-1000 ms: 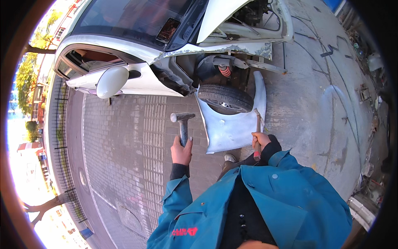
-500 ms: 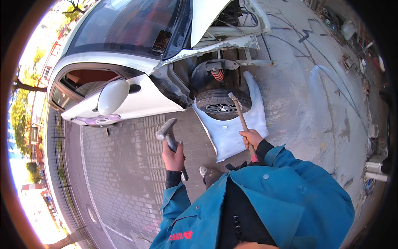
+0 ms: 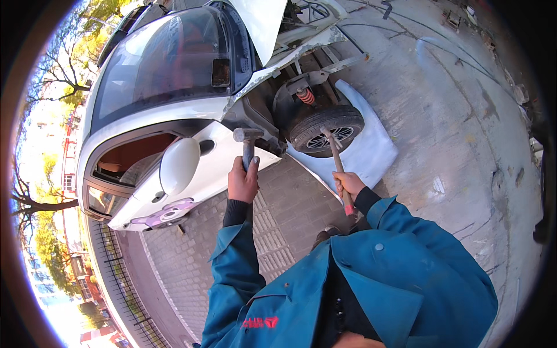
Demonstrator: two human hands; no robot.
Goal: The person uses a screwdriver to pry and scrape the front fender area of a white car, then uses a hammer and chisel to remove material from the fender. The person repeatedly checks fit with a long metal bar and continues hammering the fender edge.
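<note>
My left hand (image 3: 242, 182) is closed round the handle of a grey metal hammer (image 3: 248, 139), raised upright with its head in front of the car door's edge. My right hand (image 3: 348, 184) grips a slim hammer (image 3: 335, 148) with a wooden handle and a reddish butt end. In the picture the slim hammer's narrow head overlaps the front wheel (image 3: 328, 132); contact with the tire cannot be made out. Beneath the wheel, a loose white body panel (image 3: 371, 152) lies on the ground.
A white car (image 3: 194, 110) stands ahead with its front wheel area stripped, a red spring (image 3: 305, 96) exposed. Its side mirror (image 3: 180, 166) juts out near my left hand. Hoses or cables (image 3: 441, 49) trail over the concrete. At left runs a black fence (image 3: 125, 278).
My left hand has lifted its hammer higher, toward the car door, and turned the head. The right hand still holds its hammer. The whole view has shifted, bringing more of the car in.
</note>
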